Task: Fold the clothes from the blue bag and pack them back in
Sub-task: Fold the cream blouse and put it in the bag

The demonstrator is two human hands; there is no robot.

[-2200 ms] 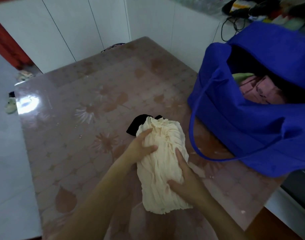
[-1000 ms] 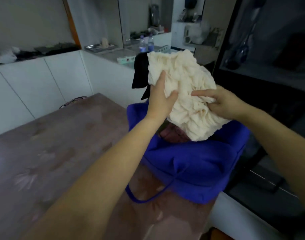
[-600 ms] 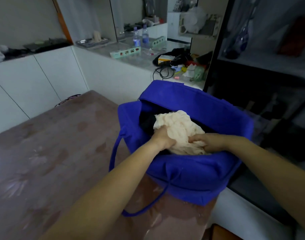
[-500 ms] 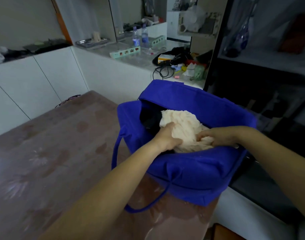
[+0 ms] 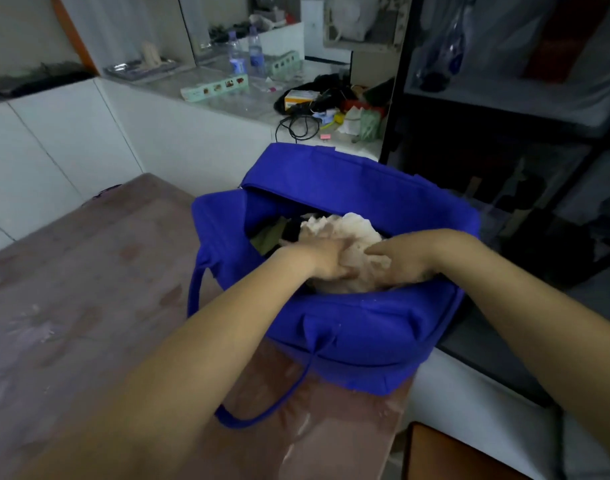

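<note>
The blue bag (image 5: 359, 337) stands open at the right end of the table. A crumpled cream garment (image 5: 354, 225) lies inside it, on top of the other clothes. My left hand (image 5: 326, 258) lies flat on the garment's left side and presses it down. My right hand (image 5: 402, 259) presses on its right side, fingers pointing left. A black piece (image 5: 291, 230) and a green piece (image 5: 267, 239) show in the bag to the left of the cream garment. The lower part of the garment is hidden behind the bag's near wall.
The brown patterned table (image 5: 89, 306) stretches left of the bag, and a loose bag handle (image 5: 262, 414) hangs onto it. Behind stands a white counter with bottles (image 5: 243, 60), a black cable (image 5: 296, 128) and small clutter. A dark shelf unit (image 5: 504, 168) is right of the bag.
I lifted the folded cream garment off the table, carried it right and lowered it into the blue bag. Both hands now push it deeper, and the bag's near wall sags a little.
</note>
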